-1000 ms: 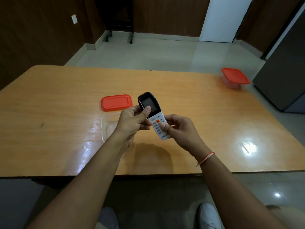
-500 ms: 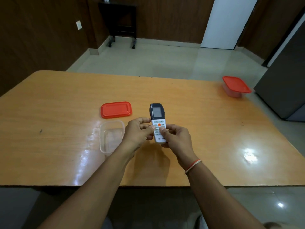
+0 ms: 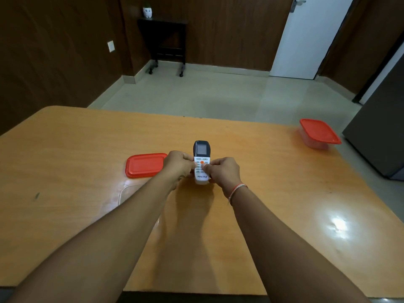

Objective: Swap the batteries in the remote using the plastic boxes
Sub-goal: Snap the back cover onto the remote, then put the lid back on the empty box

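Gripping the remote (image 3: 201, 162), both hands' grips curl round it, seemingly above the table (image 3: 65, 149).

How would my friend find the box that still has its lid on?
Look at the orange wooden table, then go to its far right corner, near the grey cabinet. There sits a clear plastic box with a red lid. The other red lid lies flat by itself beside the hands, with no box under it.

Both forearms are bare to the frame's lower edge, with no sleeves showing; the right wrist wears 1 thin thread bracelet (image 3: 237, 189) of red-orange and pale strands; the left hand (image 3: 178, 166) and right hand (image 3: 223, 171) wear no rings or gloves.
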